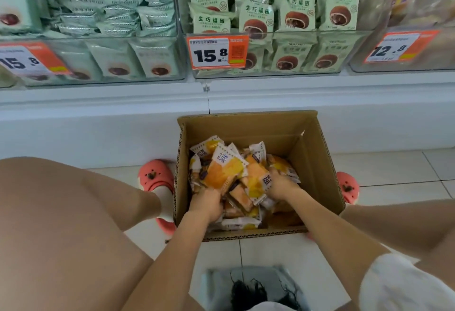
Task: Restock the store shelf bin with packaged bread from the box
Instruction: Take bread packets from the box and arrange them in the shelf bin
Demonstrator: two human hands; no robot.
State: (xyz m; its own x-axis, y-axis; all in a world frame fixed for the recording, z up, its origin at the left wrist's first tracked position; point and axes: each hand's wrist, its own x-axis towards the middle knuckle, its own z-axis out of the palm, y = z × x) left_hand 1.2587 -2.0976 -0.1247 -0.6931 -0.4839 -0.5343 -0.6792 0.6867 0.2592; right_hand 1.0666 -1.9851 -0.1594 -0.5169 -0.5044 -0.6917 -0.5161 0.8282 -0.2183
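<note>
An open cardboard box [317, 163] stands on the floor between my feet, below the shelf. Inside it lies a heap of orange-and-white bread packets [229, 170]. Both hands are down in the box. My left hand [205, 203] is closed on packets at the near left of the heap. On the right side of the heap, my right hand [282, 185] grips packets too. Up on the shelf, at the far right, stands a clear bin [394, 47] with a 12.8 price tag; its contents are blurred.
Two clear bins of green packets [270, 15] with 15.8 tags fill the shelf's left and middle. A white shelf base [98, 118] runs behind the box. My pink clogs [155, 175] flank the box on the tiled floor; my knees stick out on either side.
</note>
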